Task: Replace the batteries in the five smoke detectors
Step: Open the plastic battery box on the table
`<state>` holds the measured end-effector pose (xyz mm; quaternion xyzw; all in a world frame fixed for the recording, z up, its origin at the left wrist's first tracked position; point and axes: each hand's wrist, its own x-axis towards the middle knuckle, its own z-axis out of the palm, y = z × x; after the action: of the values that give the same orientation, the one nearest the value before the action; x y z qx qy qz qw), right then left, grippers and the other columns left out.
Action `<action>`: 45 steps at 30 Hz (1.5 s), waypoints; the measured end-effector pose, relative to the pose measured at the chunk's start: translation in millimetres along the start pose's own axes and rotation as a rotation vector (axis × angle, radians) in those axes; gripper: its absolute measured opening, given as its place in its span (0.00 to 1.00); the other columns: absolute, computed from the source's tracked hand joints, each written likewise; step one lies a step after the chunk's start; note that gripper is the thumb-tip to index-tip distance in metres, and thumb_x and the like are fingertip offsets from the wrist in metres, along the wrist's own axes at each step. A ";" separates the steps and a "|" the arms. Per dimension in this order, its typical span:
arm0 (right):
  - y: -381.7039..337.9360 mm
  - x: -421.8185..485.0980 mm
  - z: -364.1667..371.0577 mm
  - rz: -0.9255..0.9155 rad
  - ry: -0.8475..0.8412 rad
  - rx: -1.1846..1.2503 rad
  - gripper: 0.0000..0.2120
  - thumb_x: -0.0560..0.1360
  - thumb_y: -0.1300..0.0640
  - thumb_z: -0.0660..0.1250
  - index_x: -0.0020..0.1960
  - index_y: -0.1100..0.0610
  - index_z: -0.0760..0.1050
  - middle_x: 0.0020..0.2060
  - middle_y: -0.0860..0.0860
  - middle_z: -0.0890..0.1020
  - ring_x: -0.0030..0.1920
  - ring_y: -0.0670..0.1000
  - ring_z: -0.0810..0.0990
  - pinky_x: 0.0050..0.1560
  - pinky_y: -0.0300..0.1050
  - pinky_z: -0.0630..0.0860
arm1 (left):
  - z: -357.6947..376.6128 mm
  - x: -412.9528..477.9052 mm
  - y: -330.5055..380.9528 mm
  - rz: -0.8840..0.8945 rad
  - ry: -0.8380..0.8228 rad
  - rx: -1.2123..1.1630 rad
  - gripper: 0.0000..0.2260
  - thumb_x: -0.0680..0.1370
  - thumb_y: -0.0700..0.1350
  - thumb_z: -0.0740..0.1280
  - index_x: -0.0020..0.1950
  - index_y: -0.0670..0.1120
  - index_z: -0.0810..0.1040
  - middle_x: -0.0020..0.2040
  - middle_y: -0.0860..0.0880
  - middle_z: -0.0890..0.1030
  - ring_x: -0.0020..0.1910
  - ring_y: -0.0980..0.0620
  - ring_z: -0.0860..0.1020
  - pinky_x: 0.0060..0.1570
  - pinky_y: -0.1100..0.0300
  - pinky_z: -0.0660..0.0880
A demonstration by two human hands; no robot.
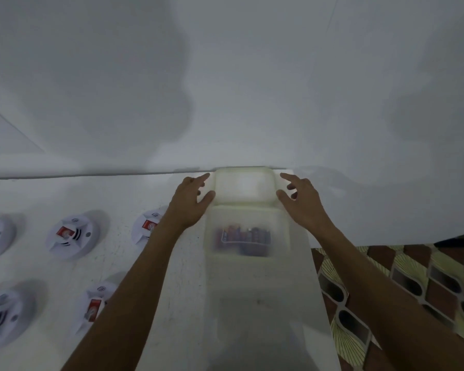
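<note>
Counter (172,277) is taking up most of what we are seeing: a white slab running along a pale wall, with patterned floor (413,285) showing past its right edge. On its left part we are counting five smoke detectors (73,235), lying flat in two loose rows and showing red labels upward. We are judging that they are laid out this way so each can be worked in turn.

Right of them, near the counter's right edge, a translucent tub (284,228) is sitting with its hinged lid (244,187) folded back toward the wall, so tub and lid together are running their long axis away from us.

Our left hand (192,200) and right hand (302,199) are flanking that lid, one on each side. Neither grip is closing on anything. Fingers are spread and nearly straight, and thumbs are lying at the lid's side edges, as if pressing it flat so it is not springing back over the contents — whether they are truly touching we cannot tell through the blur.

Inside the tub the batteries (243,236) are sitting in a packed row running left to right. Which way each cell is pointing is too smeared to read.
</note>
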<state>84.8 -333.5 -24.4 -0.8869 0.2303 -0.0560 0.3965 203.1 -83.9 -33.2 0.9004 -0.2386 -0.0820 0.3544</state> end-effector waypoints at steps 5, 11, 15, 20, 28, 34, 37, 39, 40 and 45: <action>-7.4 -46.6 -13.4 -0.020 -0.083 0.140 0.20 0.79 0.50 0.64 0.70 0.41 0.68 0.50 0.48 0.79 0.42 0.44 0.79 0.43 0.33 0.73 | -5.7 -42.3 10.9 -0.024 -0.118 -0.159 0.23 0.79 0.53 0.63 0.73 0.54 0.65 0.59 0.49 0.75 0.49 0.54 0.77 0.46 0.62 0.73; 1.9 -84.5 -8.8 0.034 -0.214 0.255 0.22 0.78 0.52 0.66 0.68 0.34 0.67 0.55 0.49 0.77 0.45 0.48 0.81 0.43 0.40 0.82 | -3.0 -74.9 16.5 -0.098 -0.203 -0.371 0.22 0.78 0.51 0.64 0.71 0.60 0.65 0.58 0.50 0.75 0.52 0.52 0.78 0.46 0.56 0.80; 3.9 -94.6 -8.9 0.079 -0.257 0.448 0.21 0.78 0.58 0.67 0.64 0.35 0.72 0.55 0.56 0.78 0.50 0.52 0.81 0.43 0.39 0.81 | -4.1 -85.4 17.5 -0.160 -0.289 -0.518 0.24 0.79 0.49 0.65 0.72 0.62 0.62 0.56 0.50 0.76 0.53 0.50 0.79 0.46 0.55 0.81; 12.1 -97.2 -7.2 0.085 -0.307 0.527 0.19 0.78 0.56 0.67 0.62 0.34 0.74 0.56 0.62 0.77 0.54 0.56 0.79 0.54 0.47 0.81 | -2.3 -93.4 15.2 -0.162 -0.302 -0.529 0.23 0.77 0.54 0.65 0.68 0.71 0.61 0.54 0.46 0.78 0.53 0.46 0.78 0.52 0.50 0.79; 10.9 -92.3 -5.6 0.000 -0.263 0.426 0.16 0.78 0.58 0.67 0.59 0.38 0.77 0.47 0.66 0.72 0.46 0.65 0.75 0.53 0.51 0.81 | 2.3 -96.9 19.0 -0.150 -0.262 -0.589 0.24 0.77 0.53 0.64 0.72 0.63 0.63 0.70 0.55 0.68 0.65 0.50 0.72 0.58 0.49 0.77; -3.1 -83.6 -12.9 -0.083 -0.331 0.294 0.25 0.76 0.62 0.67 0.66 0.37 0.70 0.68 0.43 0.70 0.65 0.51 0.71 0.63 0.48 0.73 | -2.0 -98.6 22.0 -0.343 -0.250 -0.508 0.36 0.72 0.61 0.66 0.76 0.61 0.52 0.62 0.44 0.72 0.44 0.47 0.82 0.33 0.56 0.80; -8.6 -81.6 -8.8 -0.089 -0.280 0.231 0.24 0.75 0.60 0.68 0.67 0.40 0.70 0.64 0.40 0.72 0.63 0.46 0.71 0.59 0.42 0.69 | -4.8 -96.0 27.6 -0.300 -0.234 -0.468 0.39 0.71 0.57 0.71 0.76 0.57 0.52 0.62 0.45 0.70 0.44 0.48 0.82 0.31 0.60 0.79; -7.1 -83.9 -6.1 -0.054 -0.229 0.193 0.19 0.74 0.51 0.69 0.62 0.36 0.71 0.55 0.43 0.76 0.54 0.45 0.74 0.52 0.40 0.71 | -6.8 -92.9 30.5 -0.271 -0.198 -0.504 0.39 0.72 0.51 0.73 0.76 0.56 0.54 0.62 0.44 0.71 0.49 0.47 0.80 0.33 0.60 0.80; -5.4 -86.0 -4.9 -0.037 -0.223 0.176 0.17 0.74 0.47 0.69 0.60 0.33 0.71 0.46 0.46 0.77 0.46 0.46 0.75 0.46 0.40 0.72 | -7.3 -91.8 31.7 -0.256 -0.172 -0.542 0.39 0.72 0.48 0.74 0.76 0.55 0.55 0.62 0.44 0.72 0.49 0.48 0.80 0.34 0.61 0.79; -1.2 -93.0 -3.8 -0.015 -0.252 0.173 0.19 0.73 0.43 0.70 0.56 0.25 0.66 0.45 0.49 0.77 0.42 0.48 0.77 0.43 0.40 0.76 | 3.7 -98.1 31.5 -0.193 -0.088 -0.572 0.33 0.73 0.47 0.73 0.74 0.57 0.62 0.64 0.50 0.72 0.52 0.55 0.79 0.44 0.60 0.80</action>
<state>1.6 -293.3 -13.1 -0.8512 0.1663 0.0332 0.4966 104.7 -58.3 -16.7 0.7783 -0.1344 -0.2178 0.5734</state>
